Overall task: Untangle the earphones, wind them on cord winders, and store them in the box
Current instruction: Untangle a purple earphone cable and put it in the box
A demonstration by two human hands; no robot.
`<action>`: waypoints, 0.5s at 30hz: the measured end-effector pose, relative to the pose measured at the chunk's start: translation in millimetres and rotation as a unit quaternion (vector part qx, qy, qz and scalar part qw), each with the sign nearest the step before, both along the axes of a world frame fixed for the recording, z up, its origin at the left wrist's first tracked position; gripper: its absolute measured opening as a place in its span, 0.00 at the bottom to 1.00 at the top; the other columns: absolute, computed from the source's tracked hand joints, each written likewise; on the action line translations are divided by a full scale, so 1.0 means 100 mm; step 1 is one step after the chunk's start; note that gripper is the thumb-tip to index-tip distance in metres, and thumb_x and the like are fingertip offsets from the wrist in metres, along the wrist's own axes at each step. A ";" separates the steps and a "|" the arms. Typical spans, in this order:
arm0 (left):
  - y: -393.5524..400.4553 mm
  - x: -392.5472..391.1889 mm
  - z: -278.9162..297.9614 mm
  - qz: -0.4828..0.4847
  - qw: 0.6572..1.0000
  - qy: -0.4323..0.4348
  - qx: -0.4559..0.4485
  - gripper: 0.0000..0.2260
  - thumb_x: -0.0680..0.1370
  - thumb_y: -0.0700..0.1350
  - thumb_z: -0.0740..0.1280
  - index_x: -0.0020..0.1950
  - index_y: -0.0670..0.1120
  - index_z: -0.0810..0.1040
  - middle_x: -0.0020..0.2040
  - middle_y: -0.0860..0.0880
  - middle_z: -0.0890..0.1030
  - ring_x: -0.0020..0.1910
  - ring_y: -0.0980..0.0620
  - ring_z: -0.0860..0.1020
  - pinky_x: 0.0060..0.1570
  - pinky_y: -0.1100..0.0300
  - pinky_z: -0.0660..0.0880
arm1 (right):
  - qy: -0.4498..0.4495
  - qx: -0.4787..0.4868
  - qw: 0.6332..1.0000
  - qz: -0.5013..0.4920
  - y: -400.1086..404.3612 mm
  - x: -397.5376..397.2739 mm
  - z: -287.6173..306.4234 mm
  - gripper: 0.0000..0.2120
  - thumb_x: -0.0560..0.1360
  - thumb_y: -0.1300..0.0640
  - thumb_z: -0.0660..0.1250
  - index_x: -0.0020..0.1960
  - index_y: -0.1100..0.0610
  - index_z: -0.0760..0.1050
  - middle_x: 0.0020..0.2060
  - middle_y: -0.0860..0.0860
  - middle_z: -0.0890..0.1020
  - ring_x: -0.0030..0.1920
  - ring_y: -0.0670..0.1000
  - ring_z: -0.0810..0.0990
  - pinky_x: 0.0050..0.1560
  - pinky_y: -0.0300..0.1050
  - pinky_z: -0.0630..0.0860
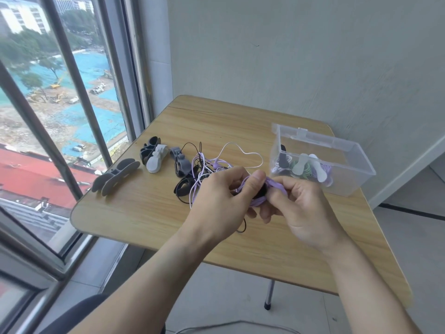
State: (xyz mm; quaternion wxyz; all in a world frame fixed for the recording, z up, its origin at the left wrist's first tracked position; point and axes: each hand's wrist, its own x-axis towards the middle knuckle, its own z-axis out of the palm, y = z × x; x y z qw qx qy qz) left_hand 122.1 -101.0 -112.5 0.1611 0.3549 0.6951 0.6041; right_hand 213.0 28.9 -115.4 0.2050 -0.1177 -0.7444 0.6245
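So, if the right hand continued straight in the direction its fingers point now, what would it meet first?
The right hand points left, so its fingers would first meet the purple cord on the black winder it pinches, then the left hand. Depth is unclear.

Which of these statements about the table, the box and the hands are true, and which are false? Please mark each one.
1. Both hands hold a purple cord wound on a black winder. True: the left hand and right hand grip the purple cord on the black winder.
2. The clear box is empty. False: the clear box already holds wound earphones.
3. Spare winders lie on the table near the window. True: the spare winders lie at the left part of the table.
4. All earphones are untangled. False: a cord tangle lies beyond the hands.
5. The box has its lid closed. False: it is open at the top.
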 end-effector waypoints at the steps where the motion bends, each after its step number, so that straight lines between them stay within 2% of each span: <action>1: -0.01 -0.01 0.00 -0.010 1.000 -0.007 -0.003 0.17 0.82 0.52 0.63 0.37 0.45 0.75 0.32 0.47 0.83 0.32 0.47 0.82 0.34 0.49 0.79 | -0.008 0.012 1.000 0.008 0.03 0.01 0.00 0.10 0.75 0.60 0.64 0.45 0.64 0.81 0.31 0.58 0.82 0.28 0.52 0.78 0.32 0.43 0.76; 4: -0.02 -0.04 0.00 -0.022 0.999 -0.002 -0.025 0.18 0.83 0.52 0.62 0.40 0.42 0.78 0.34 0.46 0.84 0.32 0.49 0.83 0.35 0.55 0.78 | -0.024 0.032 0.999 0.014 0.06 0.04 0.00 0.10 0.76 0.59 0.64 0.45 0.64 0.80 0.31 0.55 0.81 0.29 0.51 0.78 0.31 0.44 0.75; 6: -0.03 -0.07 0.00 -0.029 0.998 0.026 -0.046 0.19 0.83 0.52 0.61 0.40 0.43 0.79 0.34 0.46 0.83 0.31 0.51 0.83 0.32 0.61 0.75 | -0.029 0.053 0.998 -0.007 0.03 0.06 -0.04 0.09 0.79 0.59 0.65 0.42 0.58 0.80 0.30 0.52 0.80 0.28 0.50 0.77 0.30 0.42 0.73; 8: -0.04 -0.10 0.00 -0.027 0.996 0.052 -0.067 0.21 0.84 0.53 0.59 0.38 0.42 0.78 0.32 0.45 0.82 0.29 0.53 0.82 0.28 0.67 0.69 | -0.031 0.098 0.994 -0.040 0.00 0.06 -0.07 0.11 0.82 0.54 0.64 0.41 0.52 0.78 0.29 0.50 0.79 0.27 0.48 0.75 0.30 0.40 0.71; 10: -0.05 -0.10 -0.01 -0.023 0.993 0.074 -0.087 0.22 0.84 0.54 0.57 0.36 0.43 0.75 0.27 0.45 0.79 0.26 0.53 0.80 0.28 0.65 0.68 | -0.024 0.119 0.991 -0.060 0.00 0.07 -0.08 0.11 0.80 0.46 0.64 0.44 0.51 0.79 0.29 0.48 0.78 0.27 0.47 0.74 0.30 0.40 0.71; 12: -0.05 -0.10 -0.03 -0.018 0.989 0.104 -0.104 0.24 0.84 0.55 0.57 0.36 0.41 0.74 0.25 0.44 0.77 0.26 0.51 0.79 0.29 0.57 0.72 | -0.022 0.130 0.989 -0.060 0.03 0.07 -0.08 0.14 0.79 0.43 0.66 0.48 0.53 0.80 0.31 0.48 0.77 0.30 0.47 0.73 0.31 0.41 0.71; 15: -0.03 -0.10 -0.07 -0.012 0.985 0.136 -0.108 0.25 0.84 0.56 0.57 0.38 0.39 0.76 0.28 0.42 0.78 0.29 0.46 0.78 0.35 0.49 0.75 | -0.008 0.122 0.992 -0.037 0.04 0.06 -0.04 0.05 0.80 0.56 0.68 0.52 0.56 0.82 0.37 0.56 0.81 0.35 0.50 0.78 0.28 0.47 0.77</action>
